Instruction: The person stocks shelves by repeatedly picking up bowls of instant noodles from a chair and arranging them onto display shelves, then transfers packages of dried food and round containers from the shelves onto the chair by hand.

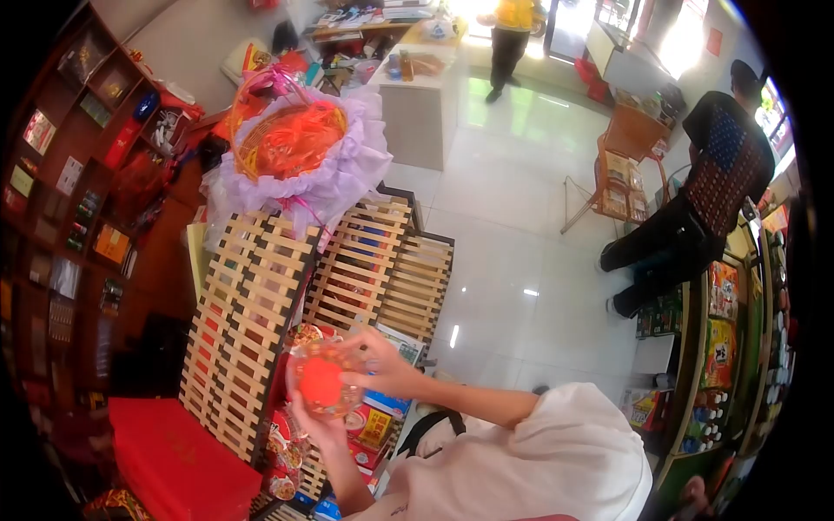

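Between my two hands is a round clear plastic container (323,379) with a red-orange disc in its middle and small colourful pieces showing through its sides. My left hand (318,423) supports it from below, fingers around its lower edge. My right hand (379,360) grips its right side, with thumb and fingers on the rim. Similar decorated packs (286,451) lie below and left of it, beside the wooden slatted shelf (247,313). Under my hands are red and yellow boxes (371,431), partly covered by my forearms.
A basket (300,139) wrapped in lilac paper stands on top of the slatted stand. A red box (178,456) sits at lower left. One person in dark clothes (695,200) stands by the right shelves; another in a yellow top (514,26) is at the back. A chair (615,178) holds packages.
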A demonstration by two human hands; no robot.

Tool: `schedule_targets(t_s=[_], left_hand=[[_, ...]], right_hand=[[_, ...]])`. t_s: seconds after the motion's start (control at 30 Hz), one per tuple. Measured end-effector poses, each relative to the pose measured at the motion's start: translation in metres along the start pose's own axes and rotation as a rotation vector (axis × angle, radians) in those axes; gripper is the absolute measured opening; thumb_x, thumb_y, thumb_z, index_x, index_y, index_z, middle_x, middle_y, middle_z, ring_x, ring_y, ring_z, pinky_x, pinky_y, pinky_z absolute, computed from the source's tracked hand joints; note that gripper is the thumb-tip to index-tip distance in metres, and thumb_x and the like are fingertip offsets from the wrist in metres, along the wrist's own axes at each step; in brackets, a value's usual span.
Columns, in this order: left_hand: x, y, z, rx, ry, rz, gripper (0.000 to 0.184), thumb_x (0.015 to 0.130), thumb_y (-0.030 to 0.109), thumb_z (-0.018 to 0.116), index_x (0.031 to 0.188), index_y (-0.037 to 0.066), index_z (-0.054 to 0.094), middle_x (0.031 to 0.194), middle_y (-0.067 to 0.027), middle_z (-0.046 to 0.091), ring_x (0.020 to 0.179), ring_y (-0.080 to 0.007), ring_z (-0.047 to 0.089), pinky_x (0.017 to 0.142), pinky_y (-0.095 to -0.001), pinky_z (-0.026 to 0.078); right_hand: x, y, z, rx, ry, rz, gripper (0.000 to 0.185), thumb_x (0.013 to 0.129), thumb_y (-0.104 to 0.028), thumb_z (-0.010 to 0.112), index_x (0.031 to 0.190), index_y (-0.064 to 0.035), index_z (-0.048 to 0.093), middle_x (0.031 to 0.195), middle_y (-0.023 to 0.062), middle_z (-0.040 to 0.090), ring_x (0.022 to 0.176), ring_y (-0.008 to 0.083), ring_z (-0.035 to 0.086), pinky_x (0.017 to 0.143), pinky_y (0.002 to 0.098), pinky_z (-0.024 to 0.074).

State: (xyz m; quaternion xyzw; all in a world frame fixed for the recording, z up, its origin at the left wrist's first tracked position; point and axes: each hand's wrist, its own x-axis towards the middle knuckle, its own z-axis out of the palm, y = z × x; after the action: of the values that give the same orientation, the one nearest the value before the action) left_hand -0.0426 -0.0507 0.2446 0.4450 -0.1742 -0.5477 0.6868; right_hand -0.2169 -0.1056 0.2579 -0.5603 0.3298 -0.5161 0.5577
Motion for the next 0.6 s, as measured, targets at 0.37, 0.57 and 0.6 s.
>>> schedule_targets(t_s=[0.37, 0.57, 0.6], left_hand=[[-0.131, -0.025, -0.059, 0.043, -0.061, -0.006, 0.060, 0.082, 0.018, 0.056, 0.134, 0.003, 0.030, 0.133, -0.0117, 0.038, 0.120, -0.0247, 0.042, 0.096, -0.0370, 0.040], [-0.218, 0.008, -0.164, 0.078, 0.088, 0.156, 0.063, 0.084, 0.033, 0.053, 0.134, 0.001, 0.031, 0.132, -0.0134, 0.038, 0.120, -0.0254, 0.042, 0.097, -0.0381, 0.039], [-0.231, 0.009, -0.187, 0.157, 0.136, 0.193, 0.064, 0.084, 0.037, 0.051, 0.133, 0.002, 0.033, 0.132, -0.0144, 0.038, 0.121, -0.0253, 0.041, 0.097, -0.0384, 0.039]], right_hand=[[-0.109, 0.045, 0.030, 0.159, -0.215, 0.551, 0.043, 0.088, -0.026, 0.058, 0.123, -0.0053, 0.044, 0.112, 0.0077, 0.054, 0.104, 0.0144, 0.052, 0.086, 0.0273, 0.0443], [-0.176, 0.046, 0.141, 0.273, -0.469, 0.553, 0.047, 0.090, -0.027, 0.055, 0.127, -0.0037, 0.041, 0.120, 0.0098, 0.053, 0.111, 0.0162, 0.049, 0.094, 0.0293, 0.0396], [-0.192, 0.050, 0.158, 0.221, -0.500, 0.635, 0.047, 0.090, -0.025, 0.054, 0.128, -0.0026, 0.040, 0.122, 0.0096, 0.052, 0.112, 0.0155, 0.048, 0.094, 0.0290, 0.0391]])
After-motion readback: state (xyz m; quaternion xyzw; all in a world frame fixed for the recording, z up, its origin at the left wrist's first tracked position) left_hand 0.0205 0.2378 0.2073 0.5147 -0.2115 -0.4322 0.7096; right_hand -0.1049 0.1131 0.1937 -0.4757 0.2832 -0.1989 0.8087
